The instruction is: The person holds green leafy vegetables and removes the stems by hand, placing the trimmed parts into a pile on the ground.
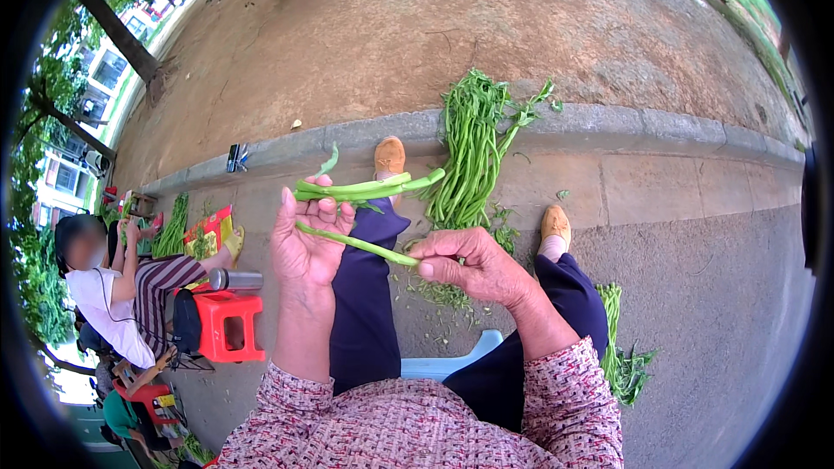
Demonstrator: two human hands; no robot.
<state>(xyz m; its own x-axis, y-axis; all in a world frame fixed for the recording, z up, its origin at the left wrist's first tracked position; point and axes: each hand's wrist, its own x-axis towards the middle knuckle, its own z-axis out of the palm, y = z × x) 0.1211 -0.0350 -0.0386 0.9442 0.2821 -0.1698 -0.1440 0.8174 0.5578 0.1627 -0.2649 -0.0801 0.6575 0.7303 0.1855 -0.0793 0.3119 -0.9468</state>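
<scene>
Several cut green vegetable stalks [360, 190] lie across the fingers of my left hand [306, 239], which is closed around them with its palm up. A single thin green stalk [354, 242] runs from that same hand down to my right hand [476, 267]. My right thumb and fingers pinch its lower right end. Beyond my hands, a large heap of long leafy green stalks [469, 152] lies over the kerb, its leaves toward the dirt. Leaf scraps [452, 295] are scattered on the ground below my right hand.
Another bundle of greens [612, 339] lies right of my leg. Part of a light blue stool [452, 360] shows between my legs. At left, a metal flask [236, 280] rests on a red stool [228, 321] near a seated person [113, 295]. The stone kerb [608, 126] crosses ahead.
</scene>
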